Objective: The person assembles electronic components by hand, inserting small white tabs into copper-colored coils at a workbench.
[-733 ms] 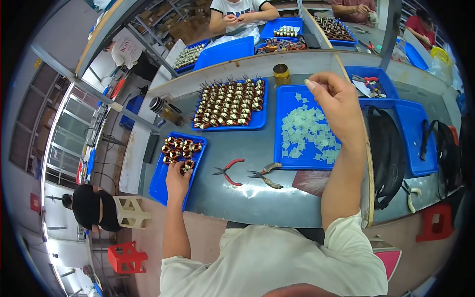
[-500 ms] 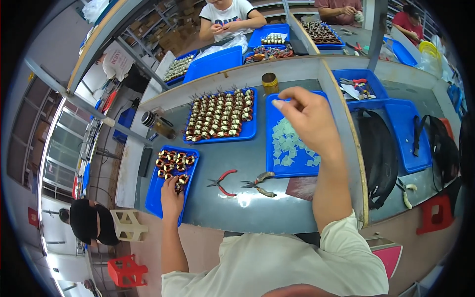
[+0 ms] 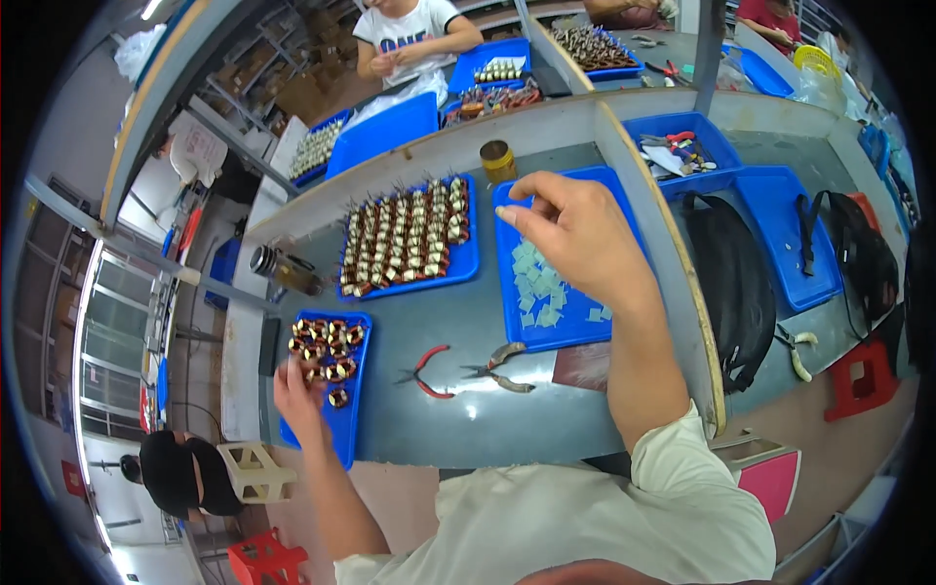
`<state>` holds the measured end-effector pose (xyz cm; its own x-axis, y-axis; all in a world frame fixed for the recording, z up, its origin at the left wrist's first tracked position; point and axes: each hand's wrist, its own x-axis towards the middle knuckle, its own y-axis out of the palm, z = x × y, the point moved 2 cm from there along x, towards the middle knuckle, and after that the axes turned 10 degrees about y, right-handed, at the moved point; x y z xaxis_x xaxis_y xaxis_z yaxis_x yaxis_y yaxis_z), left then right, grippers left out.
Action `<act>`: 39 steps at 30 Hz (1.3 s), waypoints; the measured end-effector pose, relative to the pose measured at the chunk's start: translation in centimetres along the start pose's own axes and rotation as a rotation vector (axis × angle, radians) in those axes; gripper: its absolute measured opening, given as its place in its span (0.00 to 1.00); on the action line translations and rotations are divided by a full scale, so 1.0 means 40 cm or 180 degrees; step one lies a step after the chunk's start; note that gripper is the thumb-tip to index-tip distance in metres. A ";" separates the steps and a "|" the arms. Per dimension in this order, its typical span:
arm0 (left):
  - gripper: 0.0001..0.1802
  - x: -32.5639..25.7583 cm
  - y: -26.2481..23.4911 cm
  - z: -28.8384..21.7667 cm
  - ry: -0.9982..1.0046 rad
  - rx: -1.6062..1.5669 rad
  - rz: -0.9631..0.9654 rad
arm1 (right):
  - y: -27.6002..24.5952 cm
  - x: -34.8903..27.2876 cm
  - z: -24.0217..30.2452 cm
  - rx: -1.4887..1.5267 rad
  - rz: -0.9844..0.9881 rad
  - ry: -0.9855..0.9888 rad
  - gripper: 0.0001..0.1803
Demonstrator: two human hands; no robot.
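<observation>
My left hand [image 3: 295, 392] is at the left edge of a small blue tray [image 3: 343, 441] of copper-wound coil parts [image 3: 329, 341], its fingertips closed on one coil. My right hand [image 3: 577, 234] hovers over a larger blue tray [image 3: 575, 331] scattered with pale square pieces [image 3: 538, 288]. Its thumb and forefinger are pinched together on what looks like one small pale piece. Between the two trays lie red-handled pliers [image 3: 425, 371] and grey-handled cutters [image 3: 499, 371] on the grey bench.
A blue tray [image 3: 458, 268] with rows of coil parts sits at the back, with a brass-coloured can [image 3: 498, 161] and a lying bottle [image 3: 279, 269] nearby. A divider [image 3: 666, 263] and a black bag [image 3: 733, 285] are on the right. A person [image 3: 409, 34] works opposite.
My right hand has drifted left from the far right corner of the pale-piece tray to over its far middle. My left hand has slid to the small tray's left edge.
</observation>
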<state>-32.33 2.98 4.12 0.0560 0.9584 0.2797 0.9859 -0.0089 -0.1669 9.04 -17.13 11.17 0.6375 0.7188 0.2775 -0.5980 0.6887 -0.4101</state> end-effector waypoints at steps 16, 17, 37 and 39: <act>0.30 -0.013 0.804 -0.177 -0.0543 -0.3728 0.3066 | 0.037 0.074 -0.092 0.1851 0.0114 0.0801 0.20; 0.30 -0.014 0.804 -0.191 -0.0466 -0.3594 0.3074 | 0.047 0.070 -0.095 0.1898 0.0195 0.0888 0.20; 0.30 -0.003 0.788 -0.139 -0.0436 -0.2500 0.3496 | 0.104 0.080 -0.128 0.1645 -0.0559 0.0777 0.08; 0.31 -0.002 0.812 -0.147 -0.0483 -0.2531 0.3810 | 0.070 0.086 -0.148 0.1440 -0.0587 0.0624 0.09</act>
<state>0.61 0.93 4.24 0.9282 0.2825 0.2421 0.1880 -0.9178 0.3498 12.43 -13.30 5.84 0.8050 0.5802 0.1242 -0.5896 0.8056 0.0583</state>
